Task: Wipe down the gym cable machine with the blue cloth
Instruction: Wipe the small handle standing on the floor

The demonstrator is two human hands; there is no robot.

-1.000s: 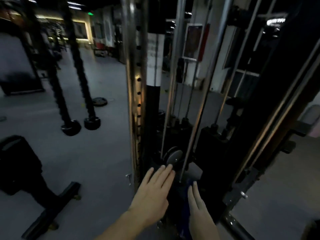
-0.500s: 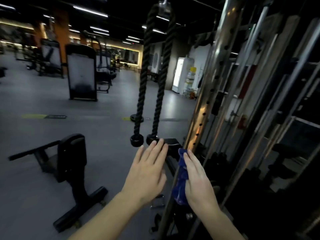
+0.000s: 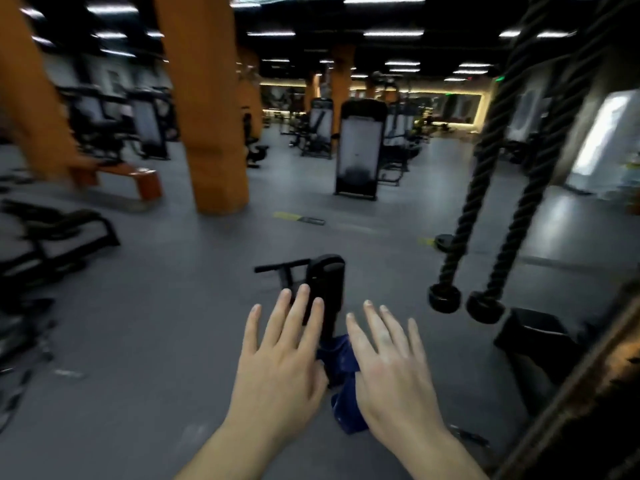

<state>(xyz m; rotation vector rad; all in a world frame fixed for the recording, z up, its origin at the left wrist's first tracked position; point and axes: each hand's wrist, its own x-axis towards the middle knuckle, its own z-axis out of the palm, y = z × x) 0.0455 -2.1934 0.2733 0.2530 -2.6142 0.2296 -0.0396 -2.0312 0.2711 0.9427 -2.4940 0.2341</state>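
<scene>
From the head camera, looking down and out over a dim gym hall. Low in the middle, the left hand (image 3: 280, 362) held out back up, four fingers straight and fanned apart, gripping nothing. Just beside it, the right hand (image 3: 391, 372), likewise back up with fingers straight and spread. Thumb hidden beneath the palm, so cannot tell whether pinching anything.

Between the two hands and partly under the right palm, the blue cloth (image 3: 341, 355), crumpled, one end hanging down along the inner edge of the right hand. Touching the right hand; contact with the left too blurred to call. Up in the air above the grey floor (image 3: 156, 323), against no machine part.

Behind the fingertips, on the floor, a black padded stand (image 3: 327, 278) with a short bar jutting left. To the right, two thick black ropes (image 3: 462, 223) hanging down, each ending in a round black cap.

At the far right edge, blurred, a slanted bronze-lit upright of the cable machine (image 3: 581, 386), well apart from the cloth. Farther off, an orange pillar (image 3: 207, 116) and a pale-fronted weight machine (image 3: 358, 150) under strip lights.
</scene>
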